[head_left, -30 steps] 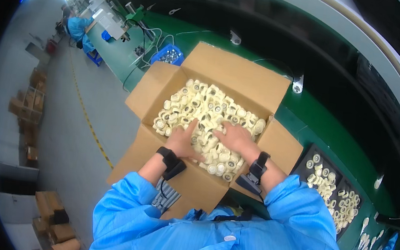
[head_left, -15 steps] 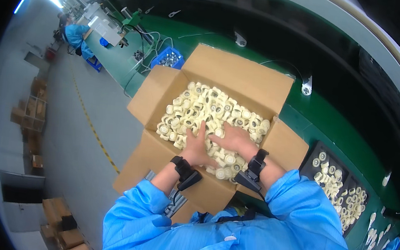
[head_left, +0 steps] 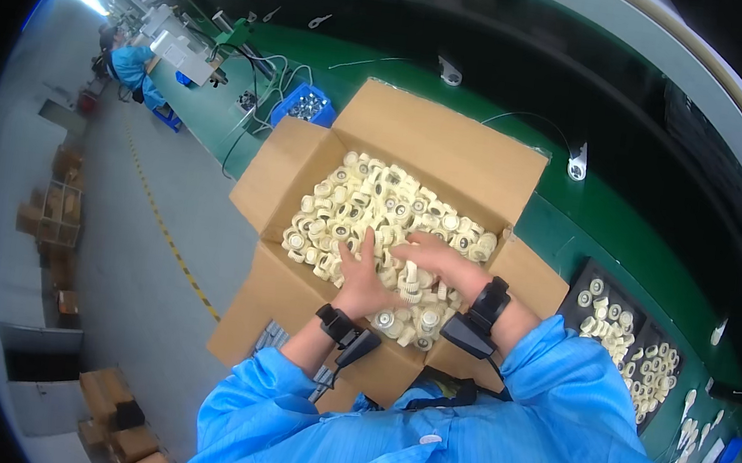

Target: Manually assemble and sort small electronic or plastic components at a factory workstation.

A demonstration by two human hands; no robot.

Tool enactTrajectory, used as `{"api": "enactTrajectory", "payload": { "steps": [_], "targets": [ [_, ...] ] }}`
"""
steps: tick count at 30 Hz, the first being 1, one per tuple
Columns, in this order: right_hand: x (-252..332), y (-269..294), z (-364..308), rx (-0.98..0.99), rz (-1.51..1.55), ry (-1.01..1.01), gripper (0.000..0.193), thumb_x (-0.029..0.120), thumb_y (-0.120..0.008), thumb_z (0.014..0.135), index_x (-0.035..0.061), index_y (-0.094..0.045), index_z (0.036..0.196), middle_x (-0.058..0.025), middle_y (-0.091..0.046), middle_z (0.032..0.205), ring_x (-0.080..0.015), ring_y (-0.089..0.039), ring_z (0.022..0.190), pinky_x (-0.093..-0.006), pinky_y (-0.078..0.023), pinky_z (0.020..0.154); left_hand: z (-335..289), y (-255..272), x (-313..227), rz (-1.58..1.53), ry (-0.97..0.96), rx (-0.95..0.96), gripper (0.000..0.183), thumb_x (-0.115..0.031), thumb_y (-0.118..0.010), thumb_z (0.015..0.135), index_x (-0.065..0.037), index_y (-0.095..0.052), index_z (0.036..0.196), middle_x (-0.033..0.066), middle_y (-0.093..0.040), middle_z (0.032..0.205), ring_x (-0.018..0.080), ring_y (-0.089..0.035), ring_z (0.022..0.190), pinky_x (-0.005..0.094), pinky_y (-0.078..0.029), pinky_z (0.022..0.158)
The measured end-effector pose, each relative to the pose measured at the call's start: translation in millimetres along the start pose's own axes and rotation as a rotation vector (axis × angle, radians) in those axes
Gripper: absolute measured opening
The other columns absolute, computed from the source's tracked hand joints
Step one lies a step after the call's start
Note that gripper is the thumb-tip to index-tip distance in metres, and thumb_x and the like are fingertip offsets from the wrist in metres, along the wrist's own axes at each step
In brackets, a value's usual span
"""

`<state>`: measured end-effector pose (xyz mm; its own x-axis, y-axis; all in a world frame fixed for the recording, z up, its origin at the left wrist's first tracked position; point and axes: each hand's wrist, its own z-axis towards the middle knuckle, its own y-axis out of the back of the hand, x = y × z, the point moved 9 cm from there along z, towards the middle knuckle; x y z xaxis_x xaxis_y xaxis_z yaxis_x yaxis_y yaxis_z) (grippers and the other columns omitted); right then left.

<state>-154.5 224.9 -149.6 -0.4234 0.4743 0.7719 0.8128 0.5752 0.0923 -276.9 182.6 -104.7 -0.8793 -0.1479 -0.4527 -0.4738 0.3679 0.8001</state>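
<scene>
An open cardboard box holds a deep heap of small cream-coloured round plastic parts, some with dark or metallic centres. Both my hands reach into its near half. My left hand lies against the heap, thumb and fingers spread apart. Facing it from the right, my right hand has its fingers stretched out over the parts; its fingertips are partly hidden. Loose parts lie between the two hands, and more rest by the box's near wall. Each wrist wears a black strapped device.
Black trays of similar parts stand on the green bench at right, beside small white-handled pieces. A blue bin of metal pieces sits behind the box. A person in blue sits far left. Cardboard boxes line the floor.
My hands have drawn the parts nearer to me, and a bare pocket of pieces has shifted between them. The right hand's fingers are closer together than before. The view has moved slightly.
</scene>
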Motion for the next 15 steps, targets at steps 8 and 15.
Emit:
{"api": "enactTrajectory", "payload": {
  "steps": [8,15],
  "targets": [
    [28.2,17.9,-8.4,0.051,0.394,0.005,0.048,0.034,-0.065,0.078,0.0080,-0.056,0.117,-0.0106,-0.052,0.115,-0.0209,-0.049,0.108,-0.0378,-0.049,0.076,13.9,12.9,-19.0,-0.283,0.026,-0.256,0.142,-0.036,-0.094,0.040,-0.014,-0.004,0.147,0.0394,-0.009,0.138,0.0504,-0.019,0.131,0.0492,-0.028,0.107],
    [32.9,13.6,-7.0,-0.120,0.515,0.162,0.033,0.025,-0.063,0.083,0.0044,-0.063,0.108,-0.0083,-0.061,0.103,-0.0183,-0.056,0.096,-0.0315,-0.047,0.077,10.8,26.7,-21.5,-0.494,-0.051,-0.327,0.108,-0.027,-0.091,0.047,-0.009,-0.031,0.135,0.0226,-0.036,0.128,0.0329,-0.040,0.119,0.0414,-0.036,0.101]
  ]
}}
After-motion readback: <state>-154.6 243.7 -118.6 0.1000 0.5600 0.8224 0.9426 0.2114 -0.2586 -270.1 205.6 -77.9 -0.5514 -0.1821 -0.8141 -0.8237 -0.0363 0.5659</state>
